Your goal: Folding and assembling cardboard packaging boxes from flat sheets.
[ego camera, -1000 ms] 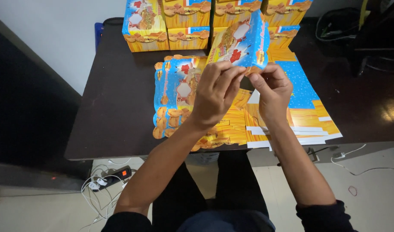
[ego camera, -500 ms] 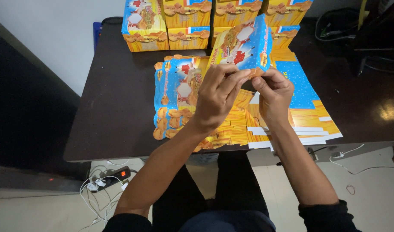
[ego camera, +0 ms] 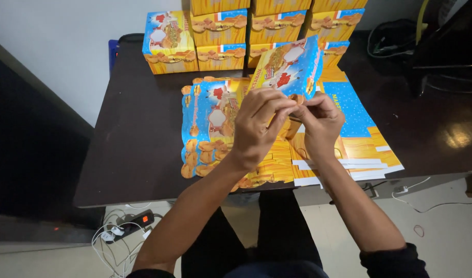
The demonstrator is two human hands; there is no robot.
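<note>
Both hands meet above the middle of the dark counter [ego camera: 143, 134], working on a half-folded blue and yellow carton [ego camera: 290, 67] held up off the surface. The left hand [ego camera: 259, 126] has its grip pressed together, fingers pinching the carton's lower edge from the near side, so the carton rises up and away from the fingertips. The right hand [ego camera: 321, 121] also pinches that lower edge, thumb and forefinger closed on a small flap just beside the left fingertips; the two hands touch. Under the hands lies a stack of flat unfolded cartons [ego camera: 210, 134], with a second flat stack [ego camera: 359, 128] to its right. Finished boxes [ego camera: 223, 36] stand in rows along the counter's far edge. A power strip [ego camera: 135, 222] lies on the floor below.
</note>
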